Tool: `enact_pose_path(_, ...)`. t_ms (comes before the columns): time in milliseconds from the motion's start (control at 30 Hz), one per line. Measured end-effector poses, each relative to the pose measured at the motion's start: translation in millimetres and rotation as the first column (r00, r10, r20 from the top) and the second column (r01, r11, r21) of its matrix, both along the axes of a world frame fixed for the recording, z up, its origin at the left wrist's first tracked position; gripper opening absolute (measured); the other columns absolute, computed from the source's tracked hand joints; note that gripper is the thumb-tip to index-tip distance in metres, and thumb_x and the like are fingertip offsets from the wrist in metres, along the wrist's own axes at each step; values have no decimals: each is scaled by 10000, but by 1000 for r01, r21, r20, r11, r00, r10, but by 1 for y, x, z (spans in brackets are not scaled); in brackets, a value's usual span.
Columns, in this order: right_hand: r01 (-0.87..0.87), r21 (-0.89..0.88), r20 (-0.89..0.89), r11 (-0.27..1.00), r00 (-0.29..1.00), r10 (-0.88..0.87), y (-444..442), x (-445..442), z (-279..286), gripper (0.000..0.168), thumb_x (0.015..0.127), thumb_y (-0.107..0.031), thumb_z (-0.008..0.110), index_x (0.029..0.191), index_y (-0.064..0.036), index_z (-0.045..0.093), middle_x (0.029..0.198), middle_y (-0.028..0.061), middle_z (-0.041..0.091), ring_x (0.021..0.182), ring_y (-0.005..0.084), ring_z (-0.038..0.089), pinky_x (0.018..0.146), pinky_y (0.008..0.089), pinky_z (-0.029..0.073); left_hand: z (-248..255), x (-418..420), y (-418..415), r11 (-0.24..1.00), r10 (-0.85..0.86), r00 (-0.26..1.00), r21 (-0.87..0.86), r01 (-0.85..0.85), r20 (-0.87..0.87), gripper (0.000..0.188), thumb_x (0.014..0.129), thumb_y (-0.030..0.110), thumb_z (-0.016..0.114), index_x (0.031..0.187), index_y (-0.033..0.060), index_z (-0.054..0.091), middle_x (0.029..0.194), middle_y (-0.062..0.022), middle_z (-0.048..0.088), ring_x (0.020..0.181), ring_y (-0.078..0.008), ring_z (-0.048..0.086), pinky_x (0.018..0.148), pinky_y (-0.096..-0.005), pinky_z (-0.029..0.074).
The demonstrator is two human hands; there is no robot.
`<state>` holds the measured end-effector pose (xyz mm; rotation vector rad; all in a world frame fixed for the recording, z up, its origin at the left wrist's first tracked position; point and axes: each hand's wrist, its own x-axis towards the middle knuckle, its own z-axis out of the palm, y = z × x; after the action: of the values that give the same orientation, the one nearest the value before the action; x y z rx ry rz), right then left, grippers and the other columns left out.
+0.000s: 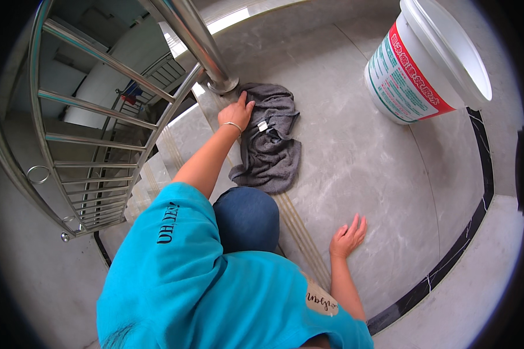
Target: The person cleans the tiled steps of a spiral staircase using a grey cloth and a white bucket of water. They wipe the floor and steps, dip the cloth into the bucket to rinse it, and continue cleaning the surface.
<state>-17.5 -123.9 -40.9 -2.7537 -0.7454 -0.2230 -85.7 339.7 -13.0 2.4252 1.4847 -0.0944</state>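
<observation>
A crumpled dark grey towel cloth (pixel 273 168) with a small white tag lies on the grey stone-tile landing (pixel 358 152), close to the top step's edge. My left hand (pixel 237 113), a bracelet at its wrist, holds the cloth's upper left edge near the foot of a steel railing post (pixel 220 80). The index finger stretches forward over the fabric, and some other fingers are hidden. Lower right, my right hand (pixel 348 237) is at the landing with its fingers apart and nothing in them. My bent knee (pixel 246 218) in blue trousers is just below the cloth.
A white plastic bucket (pixel 401 74) with a printed label stands at the upper right. Stairs (pixel 157 174) descend on the left beside a steel railing (pixel 100 139). A black skirting strip (pixel 482 148) runs along the wall (pixel 502 231) at the right.
</observation>
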Motion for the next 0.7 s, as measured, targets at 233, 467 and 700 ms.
enact_pose_path(233, 1, 5, 10, 1000, 1000, -1, -5, -1, -5, 462, 838, -166, 469, 1285, -53, 454, 1345, 186, 384, 1254, 367, 347, 1015, 486, 279, 5, 22, 12, 1000, 24, 995, 7, -24, -93, 617, 916, 502, 337, 1391, 110, 287, 1003, -165, 653, 921, -314, 635, 768, -437, 494)
enact_pose_path(467, -5, 6, 0, 1000, 1000, 5, 0, 0, -1, 463, 846, -174, 463, 1290, -42, 450, 1357, 193, 372, 1264, 368, 339, 1018, 485, 278, 6, 30, 22, 999, 34, 997, -39, -37, -67, 565, 924, 417, 387, 1357, 63, 304, 1049, -194, 633, 976, -333, 614, 814, -444, 482)
enact_pose_path(700, 2, -3, -15, 1000, 1000, -2, -3, 0, -1, 477, 840, -165, 474, 1301, -47, 438, 1359, 196, 366, 1264, 368, 332, 1025, 479, 272, 5, 30, 19, 995, 55, 998, -78, -57, -22, 543, 918, 414, 396, 1317, 49, 345, 1043, -204, 628, 979, -346, 604, 822, -442, 476)
